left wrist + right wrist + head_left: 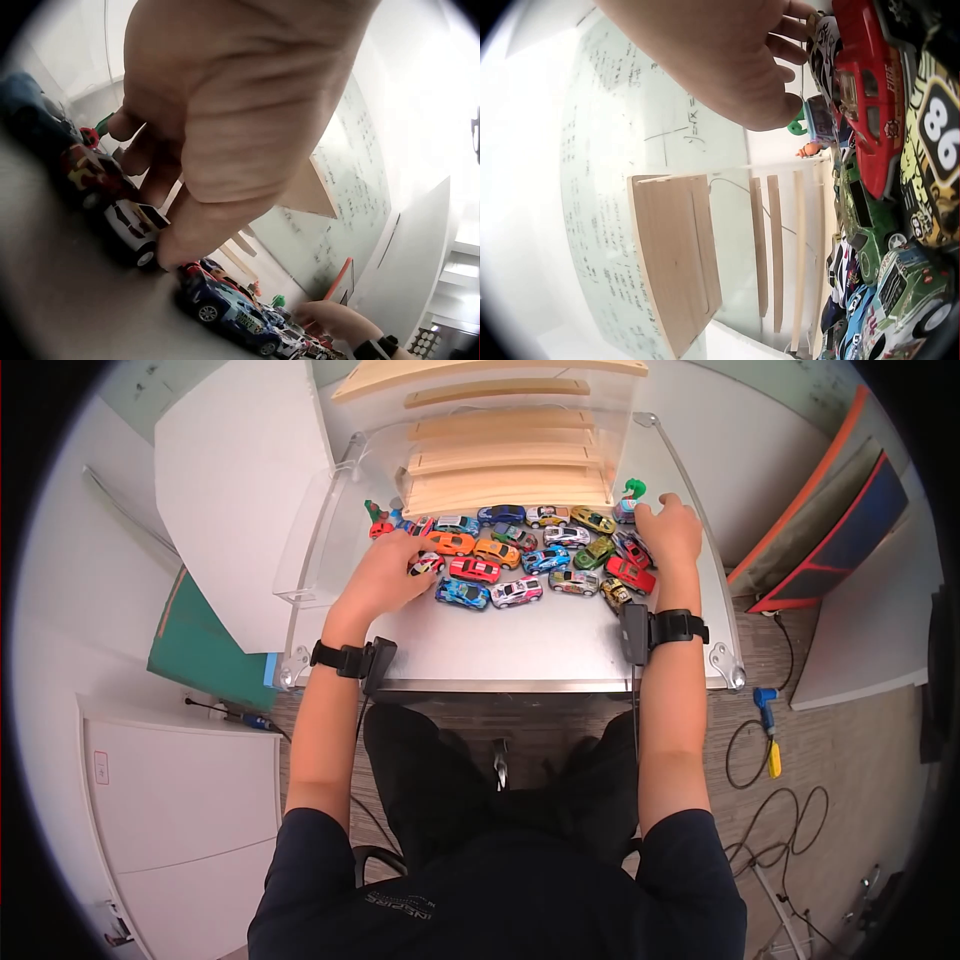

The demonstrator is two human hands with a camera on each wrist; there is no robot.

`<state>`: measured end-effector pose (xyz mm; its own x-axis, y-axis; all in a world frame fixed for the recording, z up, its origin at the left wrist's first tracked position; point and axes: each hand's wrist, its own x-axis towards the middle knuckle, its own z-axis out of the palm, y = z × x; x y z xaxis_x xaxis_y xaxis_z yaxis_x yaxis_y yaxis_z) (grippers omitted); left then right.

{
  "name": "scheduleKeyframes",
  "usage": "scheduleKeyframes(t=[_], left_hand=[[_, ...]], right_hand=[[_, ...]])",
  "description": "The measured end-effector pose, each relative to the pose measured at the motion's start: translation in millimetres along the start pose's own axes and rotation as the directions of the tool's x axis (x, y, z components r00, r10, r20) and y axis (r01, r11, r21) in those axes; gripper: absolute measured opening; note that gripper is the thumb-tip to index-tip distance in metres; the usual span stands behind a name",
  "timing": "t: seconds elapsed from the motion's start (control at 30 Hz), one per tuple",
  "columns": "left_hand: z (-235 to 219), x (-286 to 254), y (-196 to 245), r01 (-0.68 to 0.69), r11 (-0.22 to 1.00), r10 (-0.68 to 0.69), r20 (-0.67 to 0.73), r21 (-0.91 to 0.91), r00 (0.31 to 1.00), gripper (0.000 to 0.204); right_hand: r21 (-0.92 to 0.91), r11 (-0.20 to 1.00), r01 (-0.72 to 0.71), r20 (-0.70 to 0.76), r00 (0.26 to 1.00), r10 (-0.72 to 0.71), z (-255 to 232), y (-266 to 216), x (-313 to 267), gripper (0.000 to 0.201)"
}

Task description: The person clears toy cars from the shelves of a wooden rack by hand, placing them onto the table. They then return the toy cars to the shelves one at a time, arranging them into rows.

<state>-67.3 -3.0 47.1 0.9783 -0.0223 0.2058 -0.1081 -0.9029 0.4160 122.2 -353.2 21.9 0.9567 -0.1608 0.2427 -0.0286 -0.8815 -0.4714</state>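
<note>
Several toy cars stand close together on the silver table. My left hand (388, 575) is at the left end of the group, its thumb and fingers curled down around a small white car (131, 227) with red markings. Beside it stands a blue car (225, 307). At the right end, my right hand (672, 538) has its fingers loosely extended beside a small light-blue car (625, 511) with a green figure (635, 488). In the right wrist view, its fingertips are by a white-and-black car (825, 56), beside a red car (874, 105); contact is unclear.
A wooden slatted rack (500, 455) with clear side panels stands behind the cars. Another green figure (374, 511) is at the back left. The table's front edge (500, 686) runs before my lap. Cables (790, 825) lie on the floor at right.
</note>
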Motion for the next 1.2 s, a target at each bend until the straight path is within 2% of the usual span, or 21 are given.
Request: scheduleKeyframes(t=[0.13,0.2,0.23,0.3,0.33,0.4,0.53,0.6,0.67,0.7,0.77,0.8,0.87,1.1,1.2], left_hand=[[-2,10,2,0.051,0.999,-0.052,0.059,0.018,0.997,0.033],[1,16,-2,0.002,0.993,-0.009,-0.053,-0.118,0.999,0.032],[3,22,-4,-0.003,0.993,-0.003,-0.052,-0.120,0.999,0.032],[5,35,3,0.098,0.890,-0.149,-0.082,-0.445,0.985,0.029],[9,41,6,0.093,0.889,-0.144,-0.081,-0.449,0.986,0.029],[18,53,14,0.079,0.799,-0.219,-0.166,-0.596,0.961,0.026],[34,63,26,0.093,0.773,-0.212,-0.118,-0.628,0.970,0.026],[40,65,26,0.122,0.782,-0.202,-0.063,-0.611,0.977,0.024],[44,63,26,0.065,0.804,-0.113,-0.046,-0.591,0.993,0.023],[45,61,25,0.072,0.802,-0.121,-0.043,-0.592,0.992,0.023],[46,58,26,-0.048,0.866,-0.025,-0.140,-0.498,0.990,0.027],[44,57,28,-0.043,0.867,-0.031,-0.140,-0.497,0.990,0.027],[40,55,30,-0.118,0.957,0.084,-0.137,-0.266,0.987,0.027],[44,51,25,-0.214,0.970,0.195,-0.155,-0.116,0.968,0.033],[44,52,22,-0.244,0.962,0.228,-0.126,-0.124,0.965,0.034]], right_hand=[[-0.010,1.000,0.000,0.002,1.000,0.000,-1,0,0,0.052],[-0.025,1.000,-0.001,0.009,1.000,0.001,-2,-2,-1,0.052],[-0.027,1.000,-0.005,0.005,1.000,0.005,-2,-2,-1,0.052],[-0.017,1.000,0.016,-0.005,1.000,-0.016,0,-1,-2,0.051],[-0.022,1.000,0.012,-0.009,1.000,-0.012,1,0,-1,0.051],[-0.026,1.000,0.014,-0.010,1.000,-0.014,1,0,-1,0.051],[-0.027,0.999,0.023,-0.029,0.999,-0.023,1,0,-3,0.050],[-0.030,0.999,0.030,-0.027,0.999,-0.031,1,-1,-3,0.049],[-0.045,0.998,0.036,-0.038,0.999,-0.038,3,0,-2,0.048],[-0.054,0.998,0.044,-0.047,0.998,-0.047,5,0,-3,0.048],[-0.054,0.997,0.047,-0.039,0.998,-0.049,7,0,-2,0.048],[-0.052,0.998,0.044,-0.040,0.998,-0.046,7,0,-2,0.048],[-0.051,0.998,0.043,-0.033,0.998,-0.044,6,0,-3,0.048],[-0.077,0.996,0.047,-0.013,0.999,-0.048,8,1,0,0.050],[-0.061,0.996,0.058,-0.013,0.998,-0.058,10,4,2,0.050]])
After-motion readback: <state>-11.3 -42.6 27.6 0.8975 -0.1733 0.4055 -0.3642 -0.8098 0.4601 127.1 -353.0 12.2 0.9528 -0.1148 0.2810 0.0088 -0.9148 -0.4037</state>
